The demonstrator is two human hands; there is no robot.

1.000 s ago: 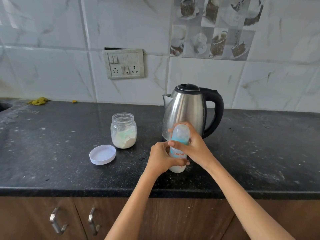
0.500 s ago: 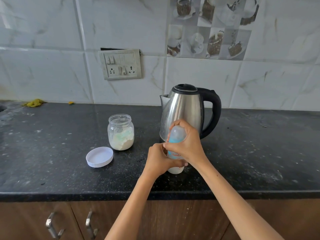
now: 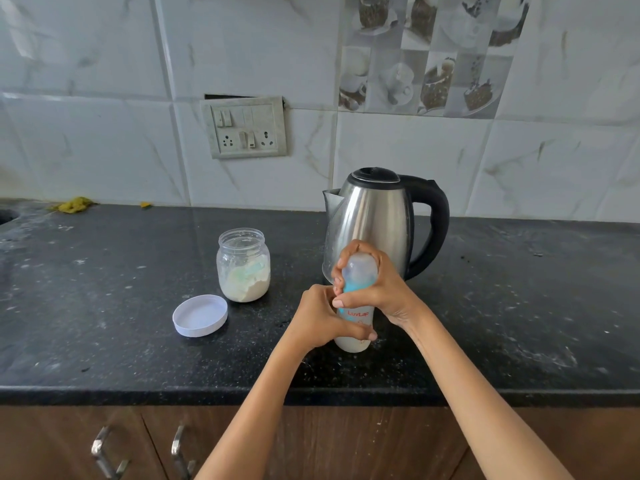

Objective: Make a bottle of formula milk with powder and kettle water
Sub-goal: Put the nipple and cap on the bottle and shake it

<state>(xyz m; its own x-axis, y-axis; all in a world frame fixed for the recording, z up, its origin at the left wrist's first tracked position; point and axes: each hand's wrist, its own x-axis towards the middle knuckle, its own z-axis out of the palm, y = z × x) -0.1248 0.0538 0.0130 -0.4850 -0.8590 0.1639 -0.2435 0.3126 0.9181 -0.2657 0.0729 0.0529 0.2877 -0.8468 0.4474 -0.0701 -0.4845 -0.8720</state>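
Observation:
A baby bottle (image 3: 356,315) with red lettering, a blue collar and a clear cap stands upright on the black counter (image 3: 104,323), whitish liquid in its bottom. My left hand (image 3: 320,320) grips its lower body. My right hand (image 3: 377,285) curls over its cap and blue collar from the right. Just behind stands a steel kettle (image 3: 374,216) with a black handle pointing right. To the left is an open glass jar (image 3: 243,265) of white powder with a pale scoop inside, and its white lid (image 3: 200,315) lies upside down in front of it.
The counter's front edge (image 3: 138,393) runs above brown cabinet doors with metal handles (image 3: 104,452). A switch and socket plate (image 3: 246,128) is on the tiled wall. Yellow scraps (image 3: 72,205) lie at the back left, near a sink rim at the far left edge.
My right hand has slid up over the bottle's cap and turned around it. My left hand keeps its hold on the bottle's body. The bottle stays on the counter.

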